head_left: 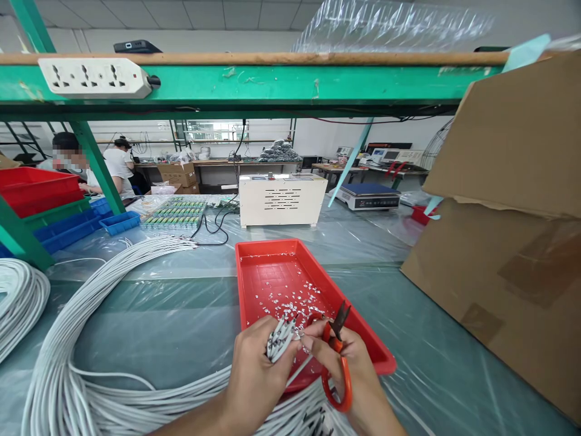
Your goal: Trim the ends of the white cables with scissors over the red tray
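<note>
My left hand [256,369] is closed around a bundle of white cable ends [280,340], whose tips point up and show dark and silvery bits. In my right hand [358,369] hangs a pair of scissors [347,381] with orange handles and dark blades, hooked over the fingers. The right thumb and fingertip pinch near one cable end, close to the left thumb; exactly what they pinch is too small to tell. Beneath both hands lies a red tray [313,260] with many small silvery scraps [290,300]. The long white cables [68,345] curve away to the left.
A brown cardboard box [512,290] stands at the right. Behind the tray are a cream metal box [281,200] and a weighing scale [367,197]. Blue bins [120,223] and green circuit boards [177,212] sit at the left. A green shelf beam [272,85] crosses above; people sit beyond.
</note>
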Motion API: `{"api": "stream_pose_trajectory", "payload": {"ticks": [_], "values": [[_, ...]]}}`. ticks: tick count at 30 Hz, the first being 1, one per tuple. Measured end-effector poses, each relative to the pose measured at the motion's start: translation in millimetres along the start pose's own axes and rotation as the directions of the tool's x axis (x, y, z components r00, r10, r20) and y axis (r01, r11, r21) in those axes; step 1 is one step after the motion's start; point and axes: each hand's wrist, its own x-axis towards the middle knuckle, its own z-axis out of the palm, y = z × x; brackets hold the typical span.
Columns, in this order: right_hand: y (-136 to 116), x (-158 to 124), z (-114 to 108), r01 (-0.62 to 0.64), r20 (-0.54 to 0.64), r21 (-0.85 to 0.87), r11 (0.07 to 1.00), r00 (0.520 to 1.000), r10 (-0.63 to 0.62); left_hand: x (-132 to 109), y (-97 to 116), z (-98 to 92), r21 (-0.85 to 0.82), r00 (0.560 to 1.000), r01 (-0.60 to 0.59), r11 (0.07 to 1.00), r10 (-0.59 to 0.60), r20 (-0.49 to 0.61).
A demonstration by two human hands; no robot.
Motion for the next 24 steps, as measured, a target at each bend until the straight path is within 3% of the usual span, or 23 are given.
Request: {"api": "stream_pose_trajectory", "payload": {"ticks": [8,14,21,24], "values": [[0.7,2.7,-0.4,-0.03,-0.004,0.033,0.999,1.0,0.03,4.7,2.9,-4.4,-0.133,0.993,0.069,0.989,-0.056,0.103],[-7.4,4.5,1.5,-0.014,-0.013,-0.048,0.999,1.0,0.013,6.2,1.4,-7.1,-0.222,0.978,0.134,0.966,-0.094,0.184],[-9.5,7.4,-2.9,0.061,0.047,-0.172,0.983,0.997,-0.054,9.3,-4.1,-10.8,-0.4,0.9,0.319,0.859,-0.143,0.412],[-8.5,13.7,-11.3,0.2,0.021,-0.401,0.894,0.977,-0.21,13.0,-5.6,-13.1,-0.473,0.865,0.374,0.798,-0.115,0.489]]}}
